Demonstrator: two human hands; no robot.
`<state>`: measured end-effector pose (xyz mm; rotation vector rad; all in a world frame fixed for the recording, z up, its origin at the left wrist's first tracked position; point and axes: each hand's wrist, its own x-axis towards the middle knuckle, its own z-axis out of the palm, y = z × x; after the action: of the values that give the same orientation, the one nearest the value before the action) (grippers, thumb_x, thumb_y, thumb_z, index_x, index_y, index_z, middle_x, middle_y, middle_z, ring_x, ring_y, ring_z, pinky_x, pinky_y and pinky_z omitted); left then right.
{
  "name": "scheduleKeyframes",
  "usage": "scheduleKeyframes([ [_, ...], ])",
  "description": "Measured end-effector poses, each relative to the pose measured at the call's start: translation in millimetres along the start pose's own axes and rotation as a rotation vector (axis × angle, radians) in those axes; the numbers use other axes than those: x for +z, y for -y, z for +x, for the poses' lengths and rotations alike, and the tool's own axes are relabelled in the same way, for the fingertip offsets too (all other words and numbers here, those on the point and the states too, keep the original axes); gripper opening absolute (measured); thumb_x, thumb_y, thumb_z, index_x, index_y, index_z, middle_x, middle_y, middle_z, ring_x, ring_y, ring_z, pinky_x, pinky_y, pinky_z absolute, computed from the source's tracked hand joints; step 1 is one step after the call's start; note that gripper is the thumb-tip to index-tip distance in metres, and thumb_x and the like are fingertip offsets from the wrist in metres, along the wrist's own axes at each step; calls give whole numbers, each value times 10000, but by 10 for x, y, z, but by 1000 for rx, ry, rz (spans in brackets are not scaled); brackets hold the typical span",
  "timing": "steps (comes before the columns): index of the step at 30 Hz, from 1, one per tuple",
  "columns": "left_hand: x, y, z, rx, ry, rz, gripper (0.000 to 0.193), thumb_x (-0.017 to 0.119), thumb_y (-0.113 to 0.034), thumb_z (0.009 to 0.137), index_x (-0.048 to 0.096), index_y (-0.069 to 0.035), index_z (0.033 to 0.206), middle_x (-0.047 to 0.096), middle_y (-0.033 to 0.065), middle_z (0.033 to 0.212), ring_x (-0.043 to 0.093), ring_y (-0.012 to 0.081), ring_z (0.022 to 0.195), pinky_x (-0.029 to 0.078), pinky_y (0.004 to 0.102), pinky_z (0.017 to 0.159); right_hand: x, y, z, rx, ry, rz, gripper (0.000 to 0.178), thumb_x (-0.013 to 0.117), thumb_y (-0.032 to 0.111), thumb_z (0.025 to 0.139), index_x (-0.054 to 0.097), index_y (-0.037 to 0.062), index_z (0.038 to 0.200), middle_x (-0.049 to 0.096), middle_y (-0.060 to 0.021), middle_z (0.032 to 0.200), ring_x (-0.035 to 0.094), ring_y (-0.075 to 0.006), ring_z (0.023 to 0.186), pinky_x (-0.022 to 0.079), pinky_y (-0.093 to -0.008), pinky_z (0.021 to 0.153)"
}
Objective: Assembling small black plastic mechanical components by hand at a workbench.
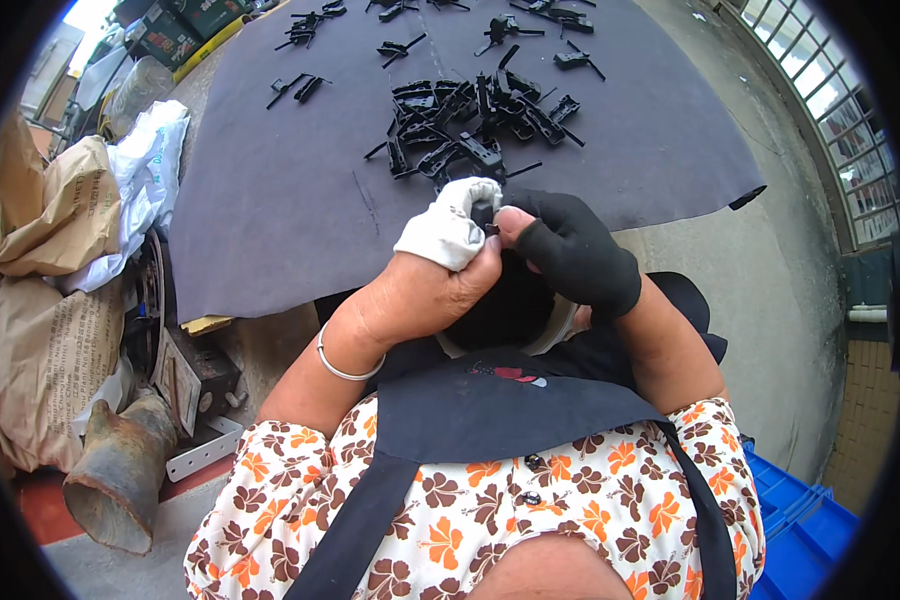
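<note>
Holding a small black part (484,213) up over the near edge of a grey-topped table (270,200), pinching it between the curled fingers and thumb of the left hand (444,258) in a white glove (436,232). Meeting it from the other side with the right hand (566,240) in a black glove (595,265), thumb tip bare and fingers bent inward, probably pinching the same part, though too small and covered to tell for sure. Wearing a silver bangle (342,374) on the left wrist and a dark apron (490,415) over a flowered shirt (450,540). Facing a loose heap of black parts (470,115) just beyond the hands, with more lying scattered toward the far side. Having brown paper sacks (55,360), a white plastic bag (150,160) and a rusty metal pipe (120,480) standing on the left, and a blue crate (805,515) low on the right.
</note>
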<state>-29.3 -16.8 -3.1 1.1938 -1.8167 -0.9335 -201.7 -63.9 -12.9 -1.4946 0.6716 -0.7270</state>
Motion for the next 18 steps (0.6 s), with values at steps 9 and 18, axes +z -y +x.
scheduleKeyframes([
  [9,-1,-56,-44,-287,-32,-525,257,438,-67,898,451,7,1144,508,-18,697,381,18,536,326,178,471,-32,-34,12,-92,35,-138,205,543,163,889,628,-13,949,601,-28,753,522,-86,708,440,-260,658],
  [18,120,56,-15,249,-256,293,203,511,10,770,532,22,972,569,173,835,580,325,693,477,326,656,128,-182,17,-134,-97,-261,209,555,170,889,637,-20,921,624,-69,717,537,-103,662,445,-281,628],
])
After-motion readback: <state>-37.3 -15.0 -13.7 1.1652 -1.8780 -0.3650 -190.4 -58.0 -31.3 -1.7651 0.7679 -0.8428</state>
